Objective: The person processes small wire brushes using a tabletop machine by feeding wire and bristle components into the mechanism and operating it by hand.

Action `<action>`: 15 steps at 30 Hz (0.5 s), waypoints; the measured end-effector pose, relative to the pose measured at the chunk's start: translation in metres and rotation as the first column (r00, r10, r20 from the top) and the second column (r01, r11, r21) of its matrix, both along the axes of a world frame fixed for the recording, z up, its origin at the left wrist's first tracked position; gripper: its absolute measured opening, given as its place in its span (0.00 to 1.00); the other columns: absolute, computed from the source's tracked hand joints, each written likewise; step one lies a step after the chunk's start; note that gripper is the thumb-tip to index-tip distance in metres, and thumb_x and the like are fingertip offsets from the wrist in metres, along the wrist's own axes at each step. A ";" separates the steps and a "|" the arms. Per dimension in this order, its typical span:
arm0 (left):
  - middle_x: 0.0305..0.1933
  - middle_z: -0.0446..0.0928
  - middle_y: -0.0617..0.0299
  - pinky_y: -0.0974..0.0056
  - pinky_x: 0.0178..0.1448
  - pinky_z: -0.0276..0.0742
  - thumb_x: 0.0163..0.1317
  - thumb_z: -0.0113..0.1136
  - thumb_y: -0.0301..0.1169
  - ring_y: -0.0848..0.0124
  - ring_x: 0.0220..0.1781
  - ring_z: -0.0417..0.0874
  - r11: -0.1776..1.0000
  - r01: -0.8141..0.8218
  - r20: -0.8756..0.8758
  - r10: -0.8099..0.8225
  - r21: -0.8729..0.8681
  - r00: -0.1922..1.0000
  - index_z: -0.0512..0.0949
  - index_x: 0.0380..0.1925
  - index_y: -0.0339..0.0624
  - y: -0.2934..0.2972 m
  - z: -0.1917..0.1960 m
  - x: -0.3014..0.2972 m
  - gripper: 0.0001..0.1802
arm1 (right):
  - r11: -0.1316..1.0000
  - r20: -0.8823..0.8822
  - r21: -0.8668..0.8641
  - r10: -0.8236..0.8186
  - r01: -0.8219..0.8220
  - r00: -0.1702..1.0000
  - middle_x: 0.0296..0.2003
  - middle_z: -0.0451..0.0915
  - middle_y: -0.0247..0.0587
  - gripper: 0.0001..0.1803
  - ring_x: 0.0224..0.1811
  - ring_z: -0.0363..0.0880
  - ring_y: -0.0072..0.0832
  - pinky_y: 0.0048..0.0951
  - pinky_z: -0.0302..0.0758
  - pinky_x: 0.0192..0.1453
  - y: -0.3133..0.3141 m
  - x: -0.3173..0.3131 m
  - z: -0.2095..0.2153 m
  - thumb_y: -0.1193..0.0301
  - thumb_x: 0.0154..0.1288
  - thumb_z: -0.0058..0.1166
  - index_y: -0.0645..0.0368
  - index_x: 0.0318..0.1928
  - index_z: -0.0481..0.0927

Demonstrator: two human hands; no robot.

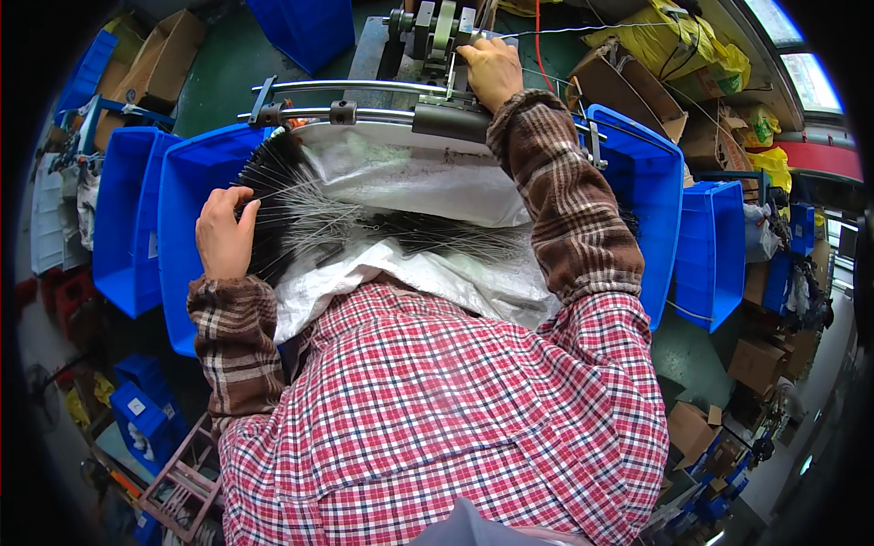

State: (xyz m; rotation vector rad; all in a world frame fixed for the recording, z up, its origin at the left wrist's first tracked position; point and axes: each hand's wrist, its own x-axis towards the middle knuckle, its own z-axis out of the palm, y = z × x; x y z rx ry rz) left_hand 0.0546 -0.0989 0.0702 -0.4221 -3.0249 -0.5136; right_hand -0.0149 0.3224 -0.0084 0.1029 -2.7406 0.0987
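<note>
A large bundle of thin wires, dark at the left end and pale grey toward the middle, lies across a white woven sheet in front of me. At the bundle's left edge is my left hand, thumb and forefinger apart, touching or very near the dark wire ends. My right hand reaches up to a small metal bench machine with rollers. Its fingers are bent in at the machine's right side, and whatever they pinch is too small to make out. More dark wires lie right of the bundle.
Metal rods cross between the machine and the sheet. Blue bins flank me: one at left, one at right, with others farther out. Cardboard boxes and yellow sacks stand at the far right. A red cable hangs beside the machine.
</note>
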 end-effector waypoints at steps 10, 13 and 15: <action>0.30 0.79 0.60 0.63 0.35 0.74 0.56 0.65 0.31 0.66 0.29 0.80 0.995 -0.048 0.067 0.042 0.091 0.997 0.81 0.35 0.41 -0.010 0.017 0.013 0.09 | 0.964 -0.033 0.113 -0.238 0.240 0.971 0.36 0.77 0.37 0.25 0.44 0.72 0.36 0.41 0.62 0.48 0.003 0.054 0.019 0.50 0.51 0.64 0.57 0.39 0.80; 0.30 0.79 0.59 0.64 0.35 0.74 0.57 0.63 0.30 0.67 0.28 0.80 0.989 -0.070 0.066 0.061 0.131 0.996 0.80 0.33 0.40 -0.010 0.012 0.010 0.07 | 0.954 -0.040 0.096 -0.281 0.284 0.959 0.36 0.77 0.37 0.24 0.44 0.72 0.36 0.41 0.62 0.49 -0.004 0.051 0.013 0.49 0.52 0.64 0.56 0.38 0.81; 0.29 0.79 0.59 0.64 0.35 0.74 0.57 0.63 0.30 0.67 0.28 0.80 0.988 -0.075 0.076 0.065 0.138 0.995 0.80 0.33 0.40 -0.006 0.013 0.010 0.06 | 0.954 -0.044 0.094 -0.281 0.284 0.959 0.35 0.77 0.38 0.24 0.45 0.72 0.36 0.41 0.62 0.49 -0.013 0.044 0.012 0.48 0.52 0.63 0.56 0.37 0.81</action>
